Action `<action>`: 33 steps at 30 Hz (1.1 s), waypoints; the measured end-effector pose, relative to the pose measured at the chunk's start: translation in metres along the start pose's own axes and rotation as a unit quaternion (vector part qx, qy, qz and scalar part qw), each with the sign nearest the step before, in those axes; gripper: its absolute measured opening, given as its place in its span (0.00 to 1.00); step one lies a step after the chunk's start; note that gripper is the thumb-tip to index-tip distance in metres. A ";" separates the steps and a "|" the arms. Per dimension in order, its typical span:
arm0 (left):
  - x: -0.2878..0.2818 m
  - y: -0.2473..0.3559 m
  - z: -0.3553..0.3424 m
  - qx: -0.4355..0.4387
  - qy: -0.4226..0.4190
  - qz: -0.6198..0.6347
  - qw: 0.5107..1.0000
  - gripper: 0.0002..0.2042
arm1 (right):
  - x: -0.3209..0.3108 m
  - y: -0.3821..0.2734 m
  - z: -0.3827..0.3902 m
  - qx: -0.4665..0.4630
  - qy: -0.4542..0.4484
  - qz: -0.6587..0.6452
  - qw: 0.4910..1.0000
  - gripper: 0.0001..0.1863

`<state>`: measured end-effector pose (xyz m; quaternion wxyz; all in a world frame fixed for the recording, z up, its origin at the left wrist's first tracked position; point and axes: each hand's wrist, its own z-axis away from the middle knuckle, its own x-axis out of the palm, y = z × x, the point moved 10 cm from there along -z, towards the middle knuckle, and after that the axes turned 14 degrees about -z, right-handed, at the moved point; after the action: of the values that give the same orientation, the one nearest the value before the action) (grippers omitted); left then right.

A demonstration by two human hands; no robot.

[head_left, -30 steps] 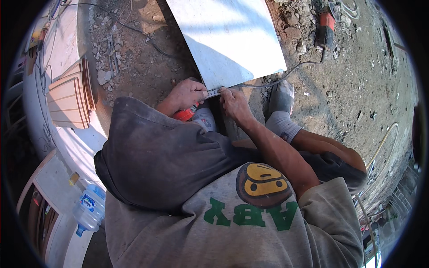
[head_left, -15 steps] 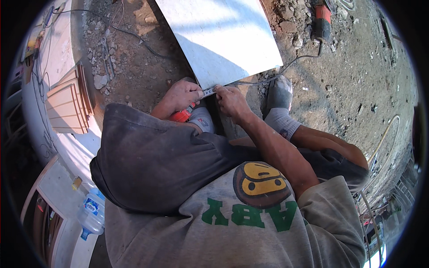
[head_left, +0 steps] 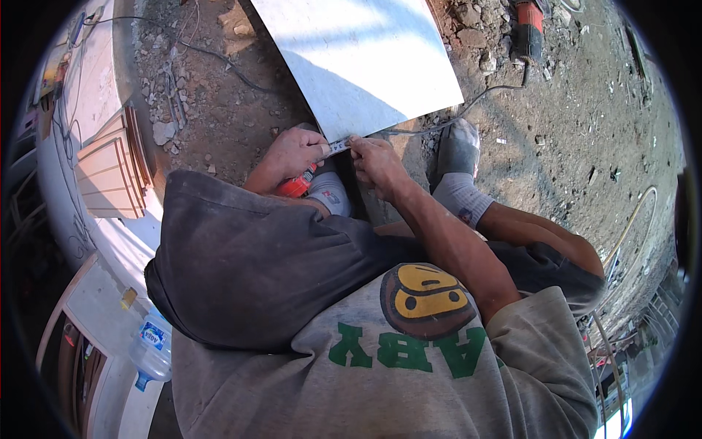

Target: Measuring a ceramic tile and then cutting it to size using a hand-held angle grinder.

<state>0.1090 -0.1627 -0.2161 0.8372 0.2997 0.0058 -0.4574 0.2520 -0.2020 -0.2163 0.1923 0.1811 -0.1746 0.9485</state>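
Near the bottom edge of a white square panel (head_left: 362,66), my left hand (head_left: 296,154) is closed on a short stretch of tape measure blade (head_left: 338,146), with the orange tape case (head_left: 296,185) just below it. My right hand (head_left: 376,164) pinches the blade at its right, against the panel's lower edge near the corner. Both hands are between my socked feet, the right foot (head_left: 457,157) in a dark, dusty covering. The fingertips of each hand are partly hidden.
A red and black power tool (head_left: 529,33) with a cable (head_left: 482,95) lies at upper right on the rubble-strewn ground (head_left: 578,161). Stacked tiles (head_left: 106,168) lean at left. A clear plastic water jug (head_left: 151,351) stands at lower left.
The view has shifted slightly, so the panel and hands sit a little higher and further left in the picture. Both hands keep their grip on the tape with very little movement.
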 end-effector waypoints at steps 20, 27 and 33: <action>0.004 0.000 0.006 -0.021 -0.002 0.030 0.999 0.11 | -0.004 0.002 -0.007 0.001 -0.023 -0.015 1.000 0.17; 0.008 -0.001 0.007 0.006 -0.008 0.048 0.999 0.12 | -0.002 0.005 0.006 0.027 -0.015 -0.009 0.999 0.17; 0.002 -0.001 0.006 -0.011 0.006 0.039 0.999 0.12 | -0.001 0.002 -0.009 0.006 -0.029 -0.013 0.999 0.17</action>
<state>0.1075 -0.1674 -0.2120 0.8578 0.2932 0.0044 -0.4221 0.2492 -0.2008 -0.2252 0.1984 0.2125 -0.1718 0.9413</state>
